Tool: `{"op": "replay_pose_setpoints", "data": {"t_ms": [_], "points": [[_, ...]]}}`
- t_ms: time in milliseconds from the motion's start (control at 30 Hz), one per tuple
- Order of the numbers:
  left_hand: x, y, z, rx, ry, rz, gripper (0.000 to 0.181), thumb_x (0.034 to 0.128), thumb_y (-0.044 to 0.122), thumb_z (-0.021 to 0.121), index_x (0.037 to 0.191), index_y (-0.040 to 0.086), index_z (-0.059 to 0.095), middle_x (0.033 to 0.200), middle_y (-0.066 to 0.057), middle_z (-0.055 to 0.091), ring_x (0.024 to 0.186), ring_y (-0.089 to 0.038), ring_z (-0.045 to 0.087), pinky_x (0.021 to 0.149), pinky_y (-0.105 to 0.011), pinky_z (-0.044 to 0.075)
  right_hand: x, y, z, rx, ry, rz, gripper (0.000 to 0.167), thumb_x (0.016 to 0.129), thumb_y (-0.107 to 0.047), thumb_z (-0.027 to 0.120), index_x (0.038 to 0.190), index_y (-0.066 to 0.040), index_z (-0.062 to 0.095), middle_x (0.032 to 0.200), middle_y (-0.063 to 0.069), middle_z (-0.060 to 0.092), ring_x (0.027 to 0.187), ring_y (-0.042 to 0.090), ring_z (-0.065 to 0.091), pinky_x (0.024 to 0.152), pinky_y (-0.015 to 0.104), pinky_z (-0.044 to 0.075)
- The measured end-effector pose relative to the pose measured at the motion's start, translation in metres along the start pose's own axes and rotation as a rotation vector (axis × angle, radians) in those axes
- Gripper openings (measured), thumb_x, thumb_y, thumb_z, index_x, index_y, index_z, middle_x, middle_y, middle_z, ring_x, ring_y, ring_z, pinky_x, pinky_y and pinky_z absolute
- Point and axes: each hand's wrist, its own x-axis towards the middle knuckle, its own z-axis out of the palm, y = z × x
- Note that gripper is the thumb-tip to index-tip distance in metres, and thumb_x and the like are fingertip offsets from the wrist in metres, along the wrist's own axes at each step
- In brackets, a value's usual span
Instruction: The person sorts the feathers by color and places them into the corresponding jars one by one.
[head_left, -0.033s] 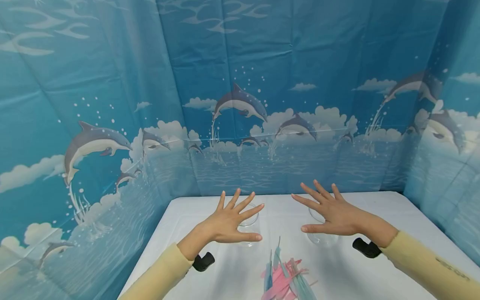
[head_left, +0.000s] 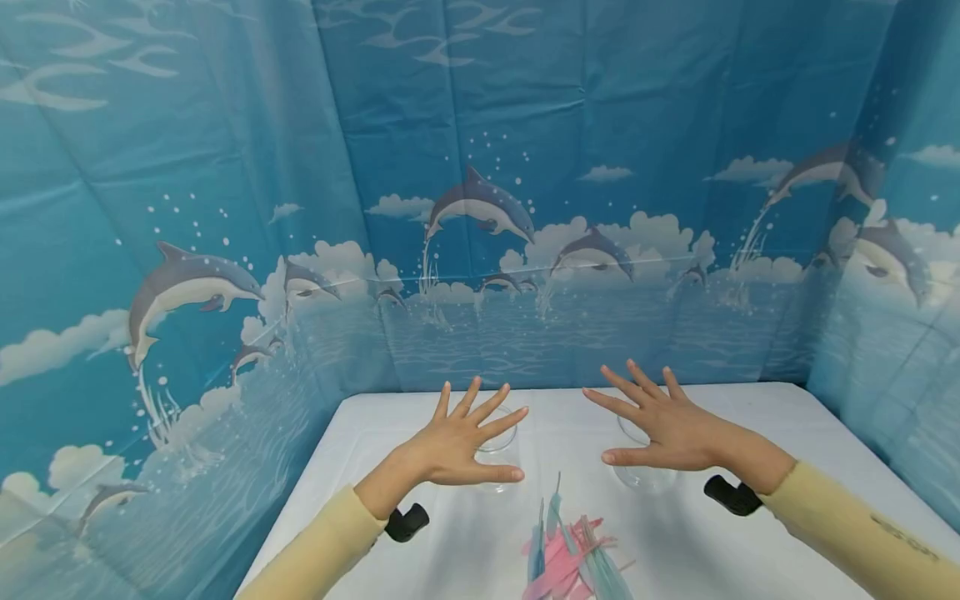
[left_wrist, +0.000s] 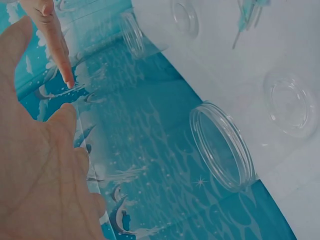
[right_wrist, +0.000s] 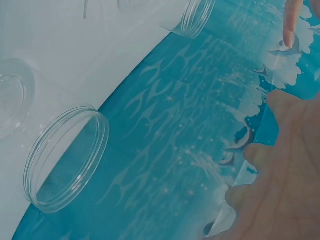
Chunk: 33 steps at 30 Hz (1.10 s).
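Both hands are held out over a white table, palms down and fingers spread, with nothing in them. My left hand (head_left: 457,446) is above and beside a clear round jar (head_left: 504,482), partly covering it. Over on the right, my right hand (head_left: 678,429) partly hides a second clear jar (head_left: 647,477). The left wrist view shows the left jar's open threaded rim (left_wrist: 246,167), apart from the palm. In the right wrist view the right jar's rim (right_wrist: 36,172) also stands open. Nearer the front lies a pile of pink and blue-green thin strips (head_left: 570,558), their exact kind unclear.
The white tabletop (head_left: 465,558) ends at a blue curtain (head_left: 465,333) printed with dolphins, which hangs behind it and along the sides. A black band piece (head_left: 407,523) sits under the left wrist and another black piece (head_left: 732,495) under the right.
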Motion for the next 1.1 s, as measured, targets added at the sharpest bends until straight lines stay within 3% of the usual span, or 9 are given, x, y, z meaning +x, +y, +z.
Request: {"op": "replay_pose_setpoints", "data": {"t_ms": [333,633,767,867,1000,1100], "points": [[-0.008,0.001,0.019,-0.017,-0.02,-0.02,0.079,0.0846,0.076,0.035,0.151,0.041,0.01,0.157,0.007,-0.006,0.139,-0.029,-0.017,0.102,-0.063,-0.015,-0.006,-0.003,0.016,-0.001,-0.048,0.019,0.078,0.085,-0.066,0.052,0.151,-0.032,0.026,0.156,0.014,0.012,0.139,0.046,0.0,0.099,0.07,-0.008],[-0.006,-0.004,0.031,-0.054,0.015,-0.045,0.084,0.0824,0.077,0.04,0.151,0.041,0.008,0.158,0.006,-0.007,0.139,-0.031,-0.017,0.102,-0.064,-0.012,-0.009,-0.003,0.022,-0.003,-0.053,0.007,0.082,0.084,-0.066,0.054,0.151,-0.029,0.025,0.156,0.015,0.011,0.139,0.045,0.001,0.102,0.068,-0.006],[-0.001,-0.015,0.044,-0.11,0.137,-0.107,0.097,0.0777,0.076,0.051,0.152,0.038,0.002,0.158,0.003,-0.006,0.141,-0.026,-0.013,0.105,-0.062,-0.008,-0.007,0.0,0.027,0.008,-0.001,-0.019,0.083,0.082,-0.066,0.057,0.15,-0.026,0.03,0.154,0.012,0.021,0.14,0.039,0.013,0.105,0.066,0.004],[0.005,-0.028,0.065,-0.173,0.308,-0.179,0.111,0.0717,0.074,0.061,0.153,0.031,-0.002,0.158,0.0,-0.004,0.143,-0.025,-0.005,0.108,-0.059,-0.001,-0.005,0.001,0.034,0.044,0.06,-0.042,0.075,0.083,-0.061,0.06,0.144,-0.02,0.042,0.147,0.011,0.037,0.134,0.035,0.029,0.104,0.064,0.015],[0.014,-0.042,0.104,-0.36,0.551,-0.277,0.127,0.0648,0.068,0.074,0.153,0.022,-0.006,0.158,-0.005,0.001,0.143,-0.026,0.004,0.109,-0.057,0.01,-0.006,0.001,0.052,0.179,0.115,-0.039,0.052,0.088,-0.049,0.062,0.128,-0.016,0.059,0.13,0.005,0.054,0.121,0.029,0.047,0.098,0.058,0.033],[0.019,-0.045,0.135,-0.54,0.671,-0.34,0.133,0.0611,0.063,0.079,0.152,0.021,-0.008,0.157,-0.009,0.006,0.142,-0.028,0.01,0.107,-0.058,0.019,-0.007,0.004,0.074,0.306,0.123,-0.013,0.04,0.091,-0.042,0.062,0.12,-0.015,0.064,0.117,0.0,0.061,0.11,0.024,0.055,0.089,0.051,0.045]]}}
